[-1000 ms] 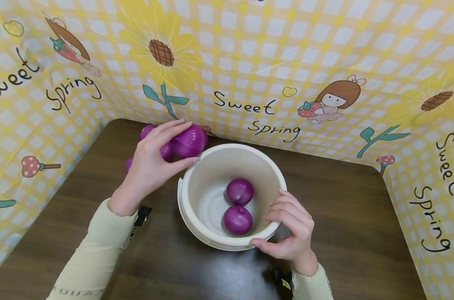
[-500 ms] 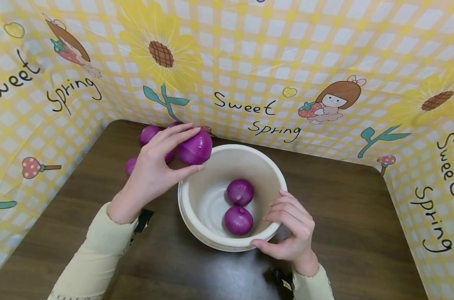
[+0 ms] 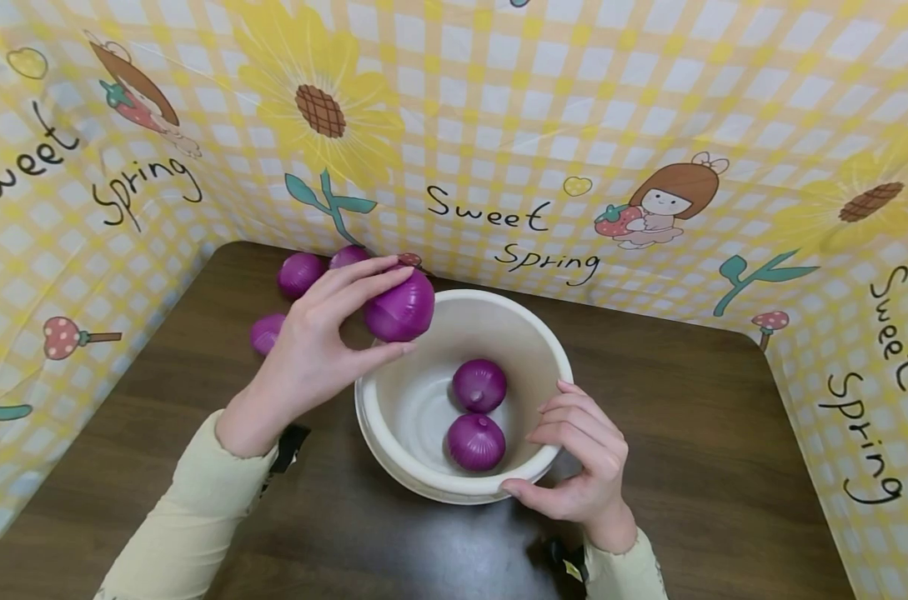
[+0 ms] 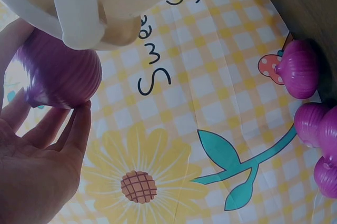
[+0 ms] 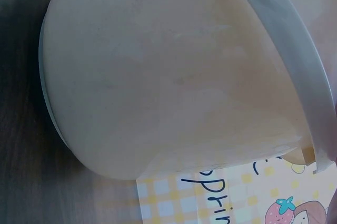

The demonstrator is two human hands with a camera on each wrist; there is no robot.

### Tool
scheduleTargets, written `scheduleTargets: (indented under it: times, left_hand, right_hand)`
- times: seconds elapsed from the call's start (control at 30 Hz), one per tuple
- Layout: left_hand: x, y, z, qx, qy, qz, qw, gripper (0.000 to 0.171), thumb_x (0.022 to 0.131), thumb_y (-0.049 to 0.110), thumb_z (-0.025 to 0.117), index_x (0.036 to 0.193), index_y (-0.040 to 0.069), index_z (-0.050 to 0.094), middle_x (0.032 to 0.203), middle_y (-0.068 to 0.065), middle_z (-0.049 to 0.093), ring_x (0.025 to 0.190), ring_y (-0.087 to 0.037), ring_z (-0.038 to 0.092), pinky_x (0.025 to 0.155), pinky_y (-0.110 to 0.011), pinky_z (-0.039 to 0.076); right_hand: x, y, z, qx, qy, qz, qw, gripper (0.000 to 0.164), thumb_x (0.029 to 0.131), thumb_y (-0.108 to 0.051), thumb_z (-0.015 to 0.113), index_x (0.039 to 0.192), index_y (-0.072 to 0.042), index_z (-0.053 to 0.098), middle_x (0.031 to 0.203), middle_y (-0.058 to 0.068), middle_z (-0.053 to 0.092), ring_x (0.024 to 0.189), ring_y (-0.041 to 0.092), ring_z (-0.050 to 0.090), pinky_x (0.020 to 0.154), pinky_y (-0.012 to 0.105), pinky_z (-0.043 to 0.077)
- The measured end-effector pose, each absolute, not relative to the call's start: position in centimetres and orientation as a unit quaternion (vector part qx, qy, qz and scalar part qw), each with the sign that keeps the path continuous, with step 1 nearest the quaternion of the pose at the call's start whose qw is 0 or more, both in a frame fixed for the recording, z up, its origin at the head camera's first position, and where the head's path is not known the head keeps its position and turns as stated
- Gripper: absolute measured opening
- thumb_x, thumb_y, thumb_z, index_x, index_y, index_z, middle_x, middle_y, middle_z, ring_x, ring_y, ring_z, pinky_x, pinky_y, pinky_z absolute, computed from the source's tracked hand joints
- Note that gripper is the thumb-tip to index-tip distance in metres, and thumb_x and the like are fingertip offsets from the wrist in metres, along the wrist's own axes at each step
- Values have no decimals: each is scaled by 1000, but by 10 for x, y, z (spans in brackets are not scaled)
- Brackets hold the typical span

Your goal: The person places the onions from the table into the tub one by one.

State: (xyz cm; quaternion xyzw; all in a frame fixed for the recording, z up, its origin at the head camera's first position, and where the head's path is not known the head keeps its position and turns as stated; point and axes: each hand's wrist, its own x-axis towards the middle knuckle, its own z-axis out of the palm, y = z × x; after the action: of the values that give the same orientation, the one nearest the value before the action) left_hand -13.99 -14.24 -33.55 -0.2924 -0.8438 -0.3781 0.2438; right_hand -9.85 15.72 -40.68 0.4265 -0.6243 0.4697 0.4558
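Observation:
My left hand [image 3: 322,342] grips a purple onion [image 3: 403,307] between thumb and fingers, at the left rim of a cream bucket [image 3: 374,417]. In the left wrist view the held onion [image 4: 60,71] is close to the bucket's rim [image 4: 81,10]. My right hand [image 3: 584,458] holds the bucket's near right rim, thumb outside and fingers over the edge. Two more onions, one behind [image 3: 479,385] and one in front [image 3: 476,442], lie on the bucket's floor. The right wrist view is filled by the bucket's side wall [image 5: 168,87], with its pale handle [image 5: 295,60] along the rim.
Several other onions lie at the table's back left, among them one at the back [image 3: 300,275] and one nearer [image 3: 266,333], partly behind the left hand. A yellow checked cloth [image 3: 499,100] rises behind the dark wooden table [image 3: 686,433] and along both its sides.
The left hand has carried its onion rightward and slightly nearer, from beside the other onions to the bucket's left rim. The right hand and bucket stay in place.

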Motion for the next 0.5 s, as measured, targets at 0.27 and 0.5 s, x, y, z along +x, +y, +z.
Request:
scheduleTargets:
  times: [0.27, 0.5]
  left_hand:
    - [-136, -137, -335, -307, -839, -381, 237, 75, 69, 16, 97, 138, 16, 66, 145, -1, 57, 133, -23, 50, 110, -37, 40]
    - [-133, -134, -333, -322, -838, -378, 223, 76, 69, 17, 97, 138, 15, 66, 144, -3, 57, 134, -24, 49, 109, -33, 42]
  right_hand:
    - [-99, 157, -406, 428, -623, 470, 456, 47, 76, -42, 88, 66, -2, 65, 67, 11, 63, 65, 29, 58, 98, 47, 51]
    - [-98, 157, -406, 427, -624, 469, 457, 47, 76, -43, 88, 66, -2, 65, 66, 10, 63, 64, 29, 58, 98, 46, 51]
